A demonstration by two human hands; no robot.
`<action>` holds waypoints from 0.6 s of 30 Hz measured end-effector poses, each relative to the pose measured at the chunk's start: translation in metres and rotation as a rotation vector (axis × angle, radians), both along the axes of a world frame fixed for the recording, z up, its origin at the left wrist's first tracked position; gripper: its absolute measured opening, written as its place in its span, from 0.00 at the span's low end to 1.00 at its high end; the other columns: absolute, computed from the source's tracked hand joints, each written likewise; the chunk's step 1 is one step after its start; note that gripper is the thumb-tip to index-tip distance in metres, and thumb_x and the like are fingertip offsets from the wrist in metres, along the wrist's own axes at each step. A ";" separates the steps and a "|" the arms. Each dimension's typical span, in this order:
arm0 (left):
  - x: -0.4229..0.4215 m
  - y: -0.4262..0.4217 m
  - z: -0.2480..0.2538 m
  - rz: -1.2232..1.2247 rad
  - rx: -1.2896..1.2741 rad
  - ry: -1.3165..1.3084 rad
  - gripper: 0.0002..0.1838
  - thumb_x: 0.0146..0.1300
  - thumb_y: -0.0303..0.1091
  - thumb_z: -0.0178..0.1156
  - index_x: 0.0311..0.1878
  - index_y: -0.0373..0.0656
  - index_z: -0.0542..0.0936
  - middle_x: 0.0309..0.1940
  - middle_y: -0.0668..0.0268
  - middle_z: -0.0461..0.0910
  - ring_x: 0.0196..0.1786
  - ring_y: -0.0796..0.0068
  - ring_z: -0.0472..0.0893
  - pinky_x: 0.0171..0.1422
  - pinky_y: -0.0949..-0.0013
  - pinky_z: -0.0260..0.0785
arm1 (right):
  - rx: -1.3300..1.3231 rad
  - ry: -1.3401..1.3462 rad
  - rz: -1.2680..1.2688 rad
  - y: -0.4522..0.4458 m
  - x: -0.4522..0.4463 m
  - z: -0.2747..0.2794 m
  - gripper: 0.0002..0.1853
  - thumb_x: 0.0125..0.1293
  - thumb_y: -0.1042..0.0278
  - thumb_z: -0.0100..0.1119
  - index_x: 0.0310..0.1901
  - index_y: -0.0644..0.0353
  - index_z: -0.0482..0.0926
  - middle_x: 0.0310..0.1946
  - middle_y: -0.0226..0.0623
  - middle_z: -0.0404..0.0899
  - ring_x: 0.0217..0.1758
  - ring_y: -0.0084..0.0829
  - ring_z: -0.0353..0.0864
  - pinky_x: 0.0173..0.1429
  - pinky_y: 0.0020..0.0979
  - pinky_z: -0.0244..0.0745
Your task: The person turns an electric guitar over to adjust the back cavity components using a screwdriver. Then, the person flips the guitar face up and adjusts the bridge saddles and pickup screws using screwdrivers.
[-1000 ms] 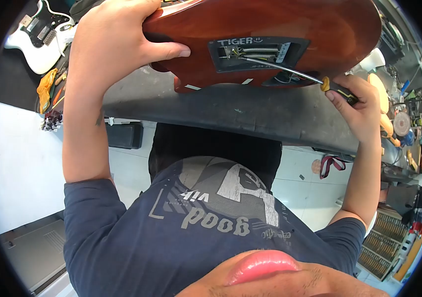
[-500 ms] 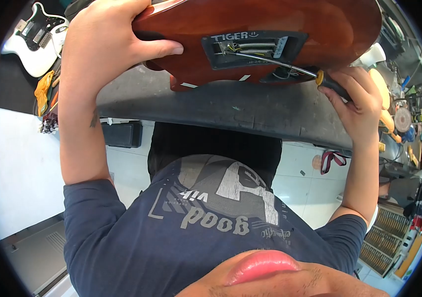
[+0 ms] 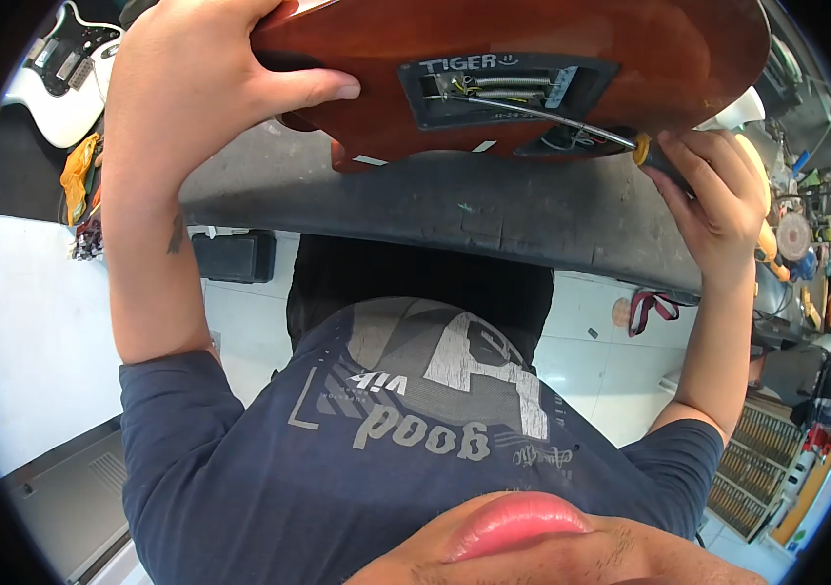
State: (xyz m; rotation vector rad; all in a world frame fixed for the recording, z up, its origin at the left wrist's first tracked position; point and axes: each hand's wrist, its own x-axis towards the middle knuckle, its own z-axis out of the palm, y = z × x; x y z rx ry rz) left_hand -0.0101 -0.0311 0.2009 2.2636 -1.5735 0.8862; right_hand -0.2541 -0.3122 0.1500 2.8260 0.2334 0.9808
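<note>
A glossy red-brown guitar body (image 3: pixel 357 49) is held on its edge over the dark bench, its back facing me. Springs (image 3: pixel 508 86) and wires show in its open cavity, below the word TIGER. Around the guitar's left edge my left hand (image 3: pixel 211 78) is wrapped, thumb on the back and the other fingers hidden or out of frame. My right hand (image 3: pixel 713 195) grips the dark and yellow handle of a screwdriver (image 3: pixel 581 127), whose shaft reaches into the left end of the cavity. A second opening with wires lies near the lower edge.
A dark bench top (image 3: pixel 386 205) runs in front of my body. At the far left lie a white guitar body (image 3: pixel 59 107) and an orange cloth (image 3: pixel 76 180). Tools and parts crowd the right side, with a small-drawer cabinet (image 3: pixel 752 468) lower down.
The screwdriver handle and my right hand moved left, then back right and slightly down. My left hand and the guitar's left side shifted left in view. The tip stays at the cavity's left end.
</note>
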 end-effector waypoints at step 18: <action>0.016 0.000 -0.005 0.061 0.112 0.197 0.31 0.41 0.51 0.81 0.43 0.38 0.84 0.30 0.58 0.85 0.33 0.60 0.85 0.42 0.63 0.75 | 0.216 0.153 -0.092 -0.016 0.008 -0.002 0.15 0.58 0.61 0.75 0.42 0.63 0.88 0.34 0.40 0.85 0.35 0.40 0.84 0.43 0.35 0.78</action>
